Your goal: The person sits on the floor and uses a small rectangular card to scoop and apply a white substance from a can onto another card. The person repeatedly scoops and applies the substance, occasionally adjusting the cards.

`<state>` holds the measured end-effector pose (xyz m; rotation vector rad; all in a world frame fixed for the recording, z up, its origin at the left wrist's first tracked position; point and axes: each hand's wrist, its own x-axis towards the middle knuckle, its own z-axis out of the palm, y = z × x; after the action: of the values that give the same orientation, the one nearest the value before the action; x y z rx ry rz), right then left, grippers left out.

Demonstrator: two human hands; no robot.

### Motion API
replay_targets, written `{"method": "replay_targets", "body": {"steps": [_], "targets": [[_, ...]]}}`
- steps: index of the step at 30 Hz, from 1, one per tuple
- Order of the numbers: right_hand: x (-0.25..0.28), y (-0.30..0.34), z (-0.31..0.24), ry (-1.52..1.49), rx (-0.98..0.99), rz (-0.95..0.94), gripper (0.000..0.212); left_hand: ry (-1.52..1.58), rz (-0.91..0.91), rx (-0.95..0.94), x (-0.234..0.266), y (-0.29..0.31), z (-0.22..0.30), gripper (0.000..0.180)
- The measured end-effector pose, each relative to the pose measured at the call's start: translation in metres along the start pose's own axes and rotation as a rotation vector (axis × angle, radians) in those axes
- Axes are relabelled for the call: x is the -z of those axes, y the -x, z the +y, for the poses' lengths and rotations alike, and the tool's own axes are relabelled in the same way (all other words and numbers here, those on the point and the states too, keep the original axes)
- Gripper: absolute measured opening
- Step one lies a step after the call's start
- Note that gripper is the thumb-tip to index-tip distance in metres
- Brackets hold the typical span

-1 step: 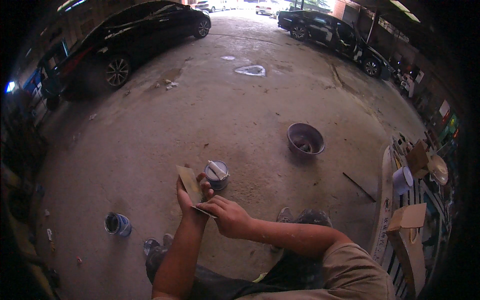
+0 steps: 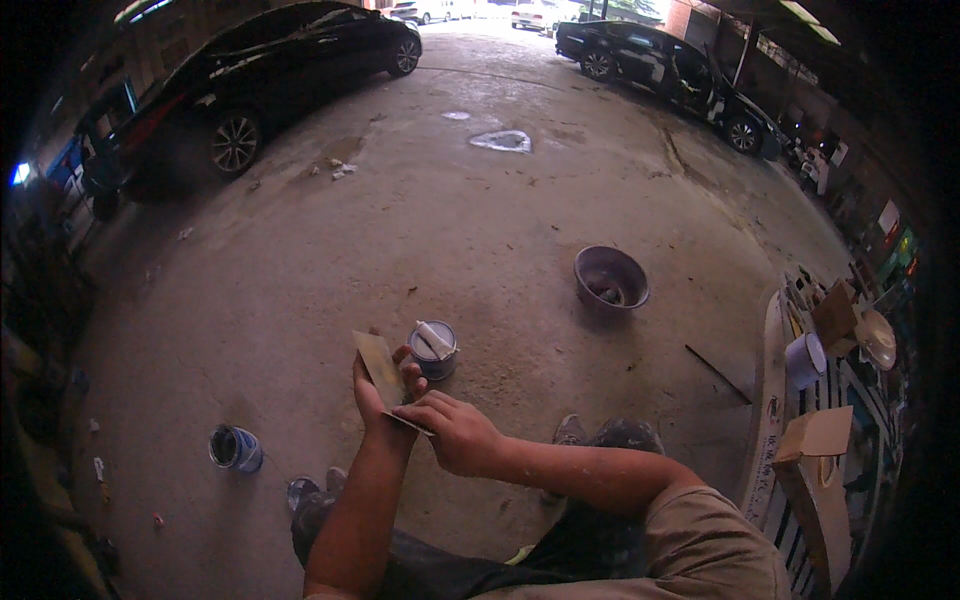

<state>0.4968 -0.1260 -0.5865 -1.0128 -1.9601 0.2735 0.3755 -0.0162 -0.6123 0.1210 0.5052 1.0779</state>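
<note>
In my left hand [image 2: 370,395] lies a thin, flat, yellowish-grey rectangular plate [image 2: 380,366], tilted upward, with the fingers curled at its right edge. My right hand [image 2: 458,430] crosses over the left wrist. Its fingers pinch a thin flat spreader [image 2: 408,424], whose edge is close to the lower end of the plate; whether the two touch I cannot tell. Just beyond the left fingers stands a round tin [image 2: 436,364], and a whitish squeeze tube [image 2: 433,341] rests across its top.
An open blue-and-white can [image 2: 236,449] stands on the floor at left. A dark round basin [image 2: 611,279] is farther off, right of centre. A thin dark rod [image 2: 718,374] lies near a rack with cardboard [image 2: 814,434] and a white tub [image 2: 805,360]. Dark cars [image 2: 260,90] stand beyond.
</note>
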Motion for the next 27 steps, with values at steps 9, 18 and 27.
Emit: {"method": "replay_targets", "body": {"steps": [9, 18, 27], "targets": [[-0.001, 0.001, 0.001, -0.013, -0.030, 0.007, 0.057, -0.079, 0.021, -0.051, -0.007, 0.007, -0.002, 0.044], [-0.004, -0.007, 0.020, 0.030, -0.172, 0.019, 0.059, -0.109, -0.013, -0.121, -0.014, 0.022, -0.038, 0.049], [-0.003, -0.009, 0.033, 0.031, -0.221, 0.080, 0.049, -0.266, -0.072, -0.108, -0.003, 0.015, -0.043, 0.046]]}}
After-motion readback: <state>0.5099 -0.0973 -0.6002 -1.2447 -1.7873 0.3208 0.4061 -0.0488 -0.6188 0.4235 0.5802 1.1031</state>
